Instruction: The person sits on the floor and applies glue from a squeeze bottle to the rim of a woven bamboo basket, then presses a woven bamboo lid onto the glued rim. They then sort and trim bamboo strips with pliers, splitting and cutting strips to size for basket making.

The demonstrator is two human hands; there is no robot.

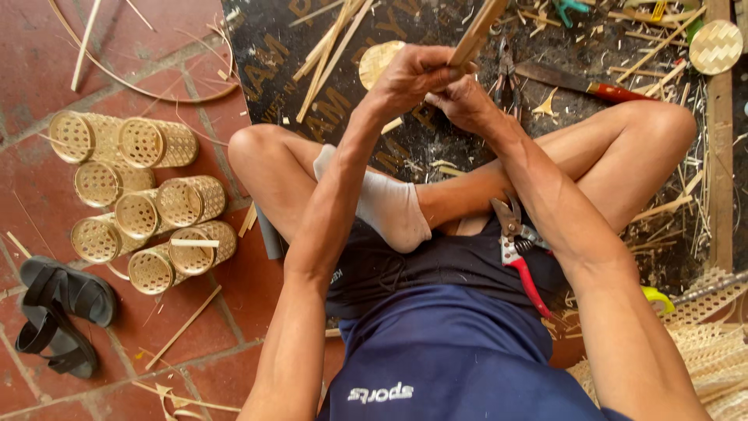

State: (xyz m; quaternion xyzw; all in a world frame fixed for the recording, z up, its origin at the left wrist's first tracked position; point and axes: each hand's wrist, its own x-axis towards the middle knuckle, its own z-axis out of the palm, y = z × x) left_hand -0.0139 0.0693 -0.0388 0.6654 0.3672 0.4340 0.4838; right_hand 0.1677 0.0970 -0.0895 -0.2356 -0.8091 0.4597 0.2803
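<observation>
The left hand (409, 76) and right hand (463, 101) close round a bamboo strip (477, 33) of pale, matt, dry wood with a smooth split face. Beyond the hands lies a dark, dusty mat (273, 47), dull and littered with rough bamboo splinters. Just right of the right hand is a knife (573, 82) with a grey, worn metal blade and a glossy red handle. Below the right hand, pruning shears (516, 242) show scuffed steel and shiny red plastic grips. Well left of the left hand, woven bamboo baskets (148, 203) look straw-coloured and matt on red tiled floor (47, 62), faintly glossy and gritty.
</observation>
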